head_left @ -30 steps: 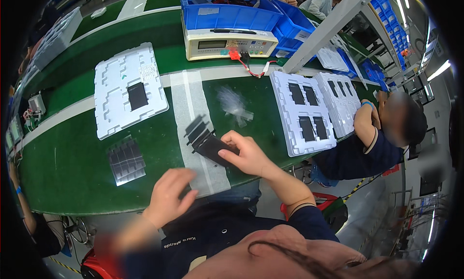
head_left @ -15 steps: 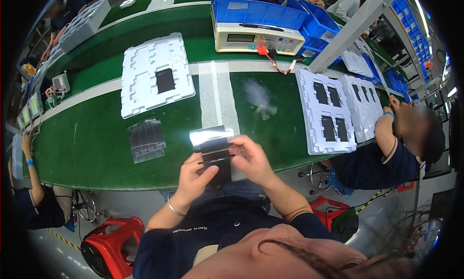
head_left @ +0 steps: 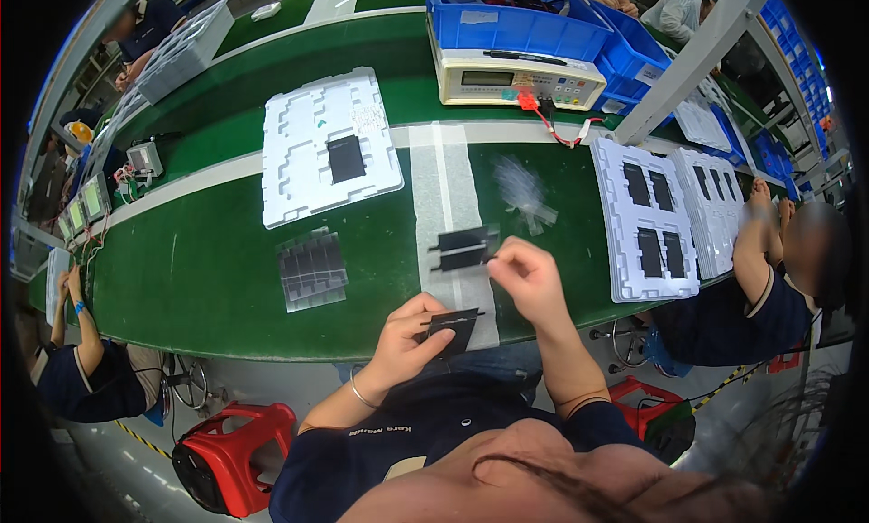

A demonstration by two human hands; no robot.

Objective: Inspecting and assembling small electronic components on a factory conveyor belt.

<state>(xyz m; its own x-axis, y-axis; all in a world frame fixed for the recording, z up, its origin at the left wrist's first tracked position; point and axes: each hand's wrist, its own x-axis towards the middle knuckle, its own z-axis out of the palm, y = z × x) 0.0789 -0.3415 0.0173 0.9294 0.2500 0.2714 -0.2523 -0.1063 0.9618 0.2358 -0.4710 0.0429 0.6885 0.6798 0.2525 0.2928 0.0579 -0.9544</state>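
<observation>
My left hand (head_left: 409, 344) is closed round a flat black rectangular piece (head_left: 453, 331) with thin strips at its upper edge, held above the table's front edge. Pinched between the fingertips of my right hand (head_left: 529, 274) is a clear film sheet with black bands (head_left: 463, 249), apart from the black piece and over the white strip on the table. To the left lies another clear sheet with dark rectangles (head_left: 312, 271). Behind it, a white moulded tray (head_left: 299, 192) carries one black piece (head_left: 346, 158). A loose heap of clear film (head_left: 523, 192) lies beyond my right hand.
White trays (head_left: 647, 292) with several black pieces stand at the right, near a co-worker's arm (head_left: 751, 242). A bench meter (head_left: 516, 79) with a red lead sits at the back beneath a blue bin (head_left: 516, 25). A metal post (head_left: 692, 70) rises beside it.
My hands have moved apart. My right hand has lifted the banded film sheet up and away from the black piece, which stays in my left hand. The view has shifted slightly.
</observation>
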